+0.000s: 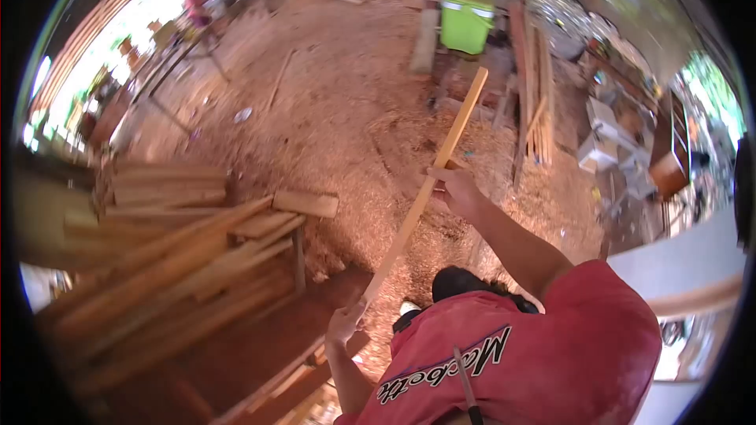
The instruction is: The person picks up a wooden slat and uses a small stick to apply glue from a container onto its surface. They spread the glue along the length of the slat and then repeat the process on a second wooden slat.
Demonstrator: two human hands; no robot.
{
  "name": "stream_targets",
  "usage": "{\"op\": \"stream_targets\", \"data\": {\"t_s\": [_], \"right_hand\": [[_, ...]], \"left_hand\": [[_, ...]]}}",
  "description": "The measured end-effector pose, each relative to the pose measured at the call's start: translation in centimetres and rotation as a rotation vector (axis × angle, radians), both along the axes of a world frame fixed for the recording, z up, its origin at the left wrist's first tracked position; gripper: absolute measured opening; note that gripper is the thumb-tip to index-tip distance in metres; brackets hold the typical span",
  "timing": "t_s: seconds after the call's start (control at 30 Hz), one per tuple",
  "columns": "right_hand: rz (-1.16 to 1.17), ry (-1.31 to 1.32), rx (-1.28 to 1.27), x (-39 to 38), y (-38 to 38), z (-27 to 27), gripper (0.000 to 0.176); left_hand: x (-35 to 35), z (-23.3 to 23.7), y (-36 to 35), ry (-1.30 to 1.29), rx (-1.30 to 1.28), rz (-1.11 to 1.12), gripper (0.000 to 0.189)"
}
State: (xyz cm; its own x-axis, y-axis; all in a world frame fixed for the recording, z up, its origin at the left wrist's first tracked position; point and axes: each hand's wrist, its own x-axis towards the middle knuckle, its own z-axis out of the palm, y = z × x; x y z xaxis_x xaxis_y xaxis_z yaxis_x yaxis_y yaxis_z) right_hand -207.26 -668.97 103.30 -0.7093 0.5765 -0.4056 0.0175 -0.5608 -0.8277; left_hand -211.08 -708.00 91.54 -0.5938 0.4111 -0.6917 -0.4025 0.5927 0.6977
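Observation:
A long, narrow wooden strip (409,224) runs diagonally through the middle of the view, its far end raised toward the upper right. My right hand (455,190) is closed around it near the middle. Lower down, my left hand (345,323) grips its near end. The strip passes in front of a red shirt's left edge and above the shaving-covered ground. Part of each hand's fingers is hidden by the wood.
Stacked boards (169,267) lie on the left, beside a wooden bench. A green container (466,24) with a yellow top stands ahead. Upright planks (538,102) and white boxes (600,142) are on the right. Someone in pink (195,4) is far back left.

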Motion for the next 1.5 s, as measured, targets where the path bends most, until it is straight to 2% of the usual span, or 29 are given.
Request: {"op": "stream_targets", "data": {"t_s": [0.03, 0.17, 0.2, 0.27, 0.3, 0.33, 0.37, 0.4, 0.47, 0.57, 0.6, 0.63, 0.73, 0.77, 0.8, 0.83, 0.87, 0.97, 1.03, 1.07, 1.1, 1.17, 1.2, 1.27, 1.33, 1.37, 1.4, 1.47, 1.5], "right_hand": [[0.035, 0.006, 0.065, -0.4, 1.0, 0.0, 0.019], [-0.03, -0.034, -0.061, -0.4, 3.2, -2.7, 0.02], [-0.02, -0.002, -0.111, -0.2, 3.5, -4.5, 0.021], [-0.038, 0.015, -0.178, -0.6, 3.1, -6.9, 0.024], [0.004, -0.031, -0.175, -0.5, 3.3, -9.5, 0.025], [0.05, -0.062, -0.177, -1.3, 3.2, -10.0, 0.026], [0.104, -0.071, -0.18, -2.7, 4.1, -13.1, 0.025], [0.113, -0.114, -0.191, -5.4, 3.5, -10.3, 0.025], [0.143, -0.174, -0.198, -11.6, 5.1, -10.6, 0.024], [0.114, -0.114, -0.181, -24.1, 10.8, -13.3, 0.023], [0.058, -0.049, -0.202, -27.7, 11.7, -13.1, 0.024], [0.075, -0.033, -0.231, -31.8, 12.7, -10.8, 0.023], [0.087, 0.015, -0.262, -44.0, 16.9, -4.5, 0.023], [0.089, 0.006, -0.194, -47.9, 18.2, -3.2, 0.023], [0.1, -0.011, -0.125, -51.3, 19.4, -2.5, 0.023], [0.07, -0.022, -0.137, -54.3, 20.6, -2.0, 0.023], [0.055, 0.048, -0.099, -57.4, 21.7, -1.4, 0.024], [-0.032, 0.139, 0.002, -66.6, 25.5, -4.0, 0.025], [-0.089, 0.072, 0.1, -71.6, 28.9, -7.3, 0.025], [-0.226, 0.069, -0.006, -73.7, 30.4, -8.5, 0.023], [-0.374, 0.062, -0.109, -76.4, 31.3, -9.0, 0.021], [-0.409, -0.037, -0.18, -79.4, 31.7, -6.9, 0.019], [-0.49, -0.086, -0.253, -79.4, 32.6, -5.4, 0.018], [-0.415, -0.083, -0.017, -82.1, 35.6, -7.1, 0.018], [-0.394, -0.11, 0.237, -84.9, 37.2, -5.1, 0.023], [-0.396, -0.051, 0.263, -86.2, 37.5, -3.2, 0.028], [-0.436, -0.089, 0.282, -87.4, 38.2, -2.2, 0.029], [-0.464, -0.129, 0.295, -90.1, 40.3, -1.4, 0.03], [-0.528, -0.127, 0.244, -92.6, 39.2, -1.6, 0.029]], "left_hand": [[-2.0, -1.2, 0.8, -0.017, 0.039, -0.011, 0.053], [-7.9, -4.8, 5.3, -0.032, 0.132, -0.162, 0.048], [-8.9, -1.9, 7.8, -0.042, 0.038, -0.238, 0.051], [-11.3, -4.5, 11.7, 0.073, 0.014, -0.427, 0.065], [-12.6, -1.3, 14.4, 0.104, -0.015, -0.542, 0.067], [-13.6, -2.8, 16.5, 0.077, 0.018, -0.51, 0.069], [-15.7, -0.1, 19.5, 0.115, -0.04, -0.64, 0.07], [-17.7, -1.6, 21.8, 0.103, 0.024, -0.644, 0.07], [-22.9, -2.9, 24.9, 0.104, 0.079, -0.65, 0.07], [-31.6, -2.0, 29.5, 0.077, 0.06, -0.557, 0.069], [-34.9, -2.4, 29.9, 0.055, 0.017, -0.449, 0.06], [-38.0, -2.2, 29.9, 0.029, -0.033, -0.364, 0.052], [-46.7, 0.1, 29.1, 0.185, 0.121, -0.19, 0.047], [-49.0, 1.7, 28.7, 0.193, 0.169, -0.102, 0.046], [-51.6, 2.3, 28.0, 0.219, 0.052, -0.096, 0.046], [-53.8, 2.4, 27.3, 0.246, -0.061, -0.076, 0.047], [-55.6, 2.2, 27.1, 0.231, -0.062, -0.086, 0.047], [-61.7, -1.0, 26.5, 0.126, 0.009, 0.23, 0.048], [-67.8, -5.2, 25.2, 0.05, -0.113, 0.035, 0.046], [-71.2, -4.9, 26.0, 0.048, -0.112, 0.072, 0.046], [-75.2, -3.8, 28.0, 0.088, -0.175, -0.016, 0.045], [-79.1, -2.0, 29.0, 0.073, -0.243, -0.169, 0.044], [-81.8, -0.2, 29.7, -0.011, -0.062, -0.134, 0.041], [-91.9, -7.4, 31.0, -0.037, -0.039, -0.19, 0.035], [-97.1, -0.4, 36.3, 0.053, -0.157, -0.243, 0.033], [-100.0, 2.0, 38.0, 0.081, -0.141, -0.361, 0.036], [-103.0, 3.2, 39.9, 0.096, -0.122, -0.45, 0.04], [-109.5, 2.6, 44.2, 0.131, -0.122, -0.636, 0.044], [-112.6, 1.5, 43.8, 0.164, -0.102, -0.686, 0.048]]}}
